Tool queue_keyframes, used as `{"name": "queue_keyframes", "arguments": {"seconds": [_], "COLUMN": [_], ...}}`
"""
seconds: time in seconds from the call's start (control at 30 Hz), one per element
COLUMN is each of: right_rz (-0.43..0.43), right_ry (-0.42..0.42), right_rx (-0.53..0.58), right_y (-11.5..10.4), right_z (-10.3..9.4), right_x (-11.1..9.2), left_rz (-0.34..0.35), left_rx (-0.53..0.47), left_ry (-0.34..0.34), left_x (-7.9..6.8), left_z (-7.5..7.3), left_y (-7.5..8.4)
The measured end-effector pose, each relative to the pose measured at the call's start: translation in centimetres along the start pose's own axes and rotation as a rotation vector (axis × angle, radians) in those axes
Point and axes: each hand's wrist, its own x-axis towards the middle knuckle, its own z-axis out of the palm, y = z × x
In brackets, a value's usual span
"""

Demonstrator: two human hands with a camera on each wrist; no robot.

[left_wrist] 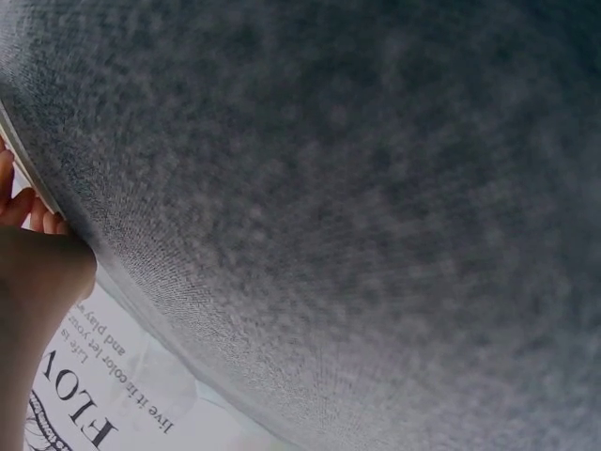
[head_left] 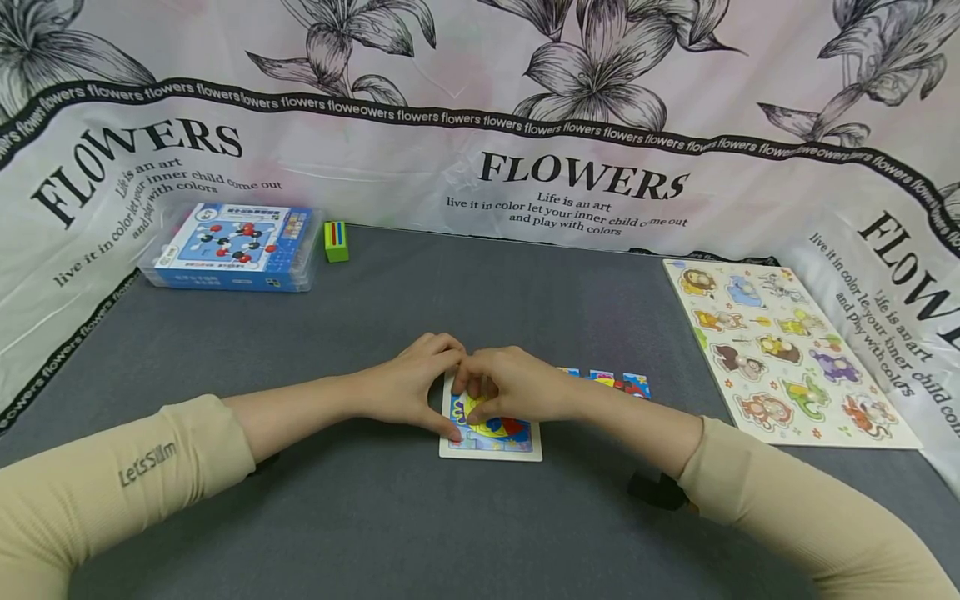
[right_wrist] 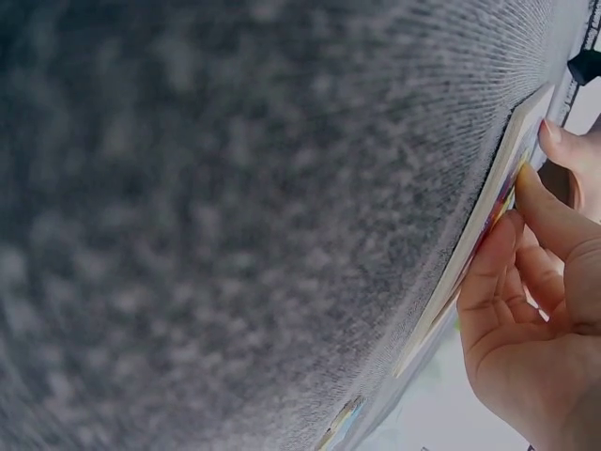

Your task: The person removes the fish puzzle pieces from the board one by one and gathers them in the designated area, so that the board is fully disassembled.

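Observation:
A small jigsaw puzzle in a white-rimmed tray [head_left: 489, 455] lies flat on the dark tabletop, showing a yellow, blue and red picture. My left hand [head_left: 408, 379] curves round its left side, the thumb touching the picture's lower left and the fingers at the upper left corner. Over the picture bends my right hand [head_left: 521, 387]; its thumb and forefinger touch the surface, but whether they pinch a piece is hidden. In the right wrist view, the right fingertips [right_wrist: 523, 178] meet the tray's face beside the left thumb [right_wrist: 561, 148]. Loose puzzle pieces [head_left: 636, 385] lie beyond the right forearm.
A blue-labelled plastic box [head_left: 232, 250] and a small striped green-yellow block [head_left: 336, 242] stand at the back left. To the right lies an animal puzzle board [head_left: 795, 354]. A flower-printed sheet [head_left: 360, 167] hangs behind the table. Something black [head_left: 658, 490] shows under the right forearm.

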Motion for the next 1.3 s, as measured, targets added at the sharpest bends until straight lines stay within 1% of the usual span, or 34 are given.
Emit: {"name": "queue_keyframes", "arguments": {"seconds": [0.17,0.47,0.97,1.13,1.3], "right_rz": [-0.004,0.005,0.02,0.029,0.025], "right_ry": [0.008,0.023,0.026,0.042,0.049], "right_rx": [0.009,0.02,0.025,0.035,0.037], "right_y": [0.01,0.14,-0.06,-0.15,-0.15], "right_z": [0.01,0.08,0.06,0.11,0.11], "right_x": [0.05,0.1,0.08,0.04,0.03], "left_rz": [0.005,-0.024,-0.012,-0.028,-0.036], "left_rx": [0.003,0.01,0.047,0.058,0.065], "left_ry": [0.008,0.019,0.031,0.045,0.041], "left_x": [-0.01,0.05,-0.14,-0.22,-0.24], "left_z": [0.03,0.05,0.02,0.07,0.07], "left_y": [-0.1,-0.12,0.15,0.28,0.17]}}
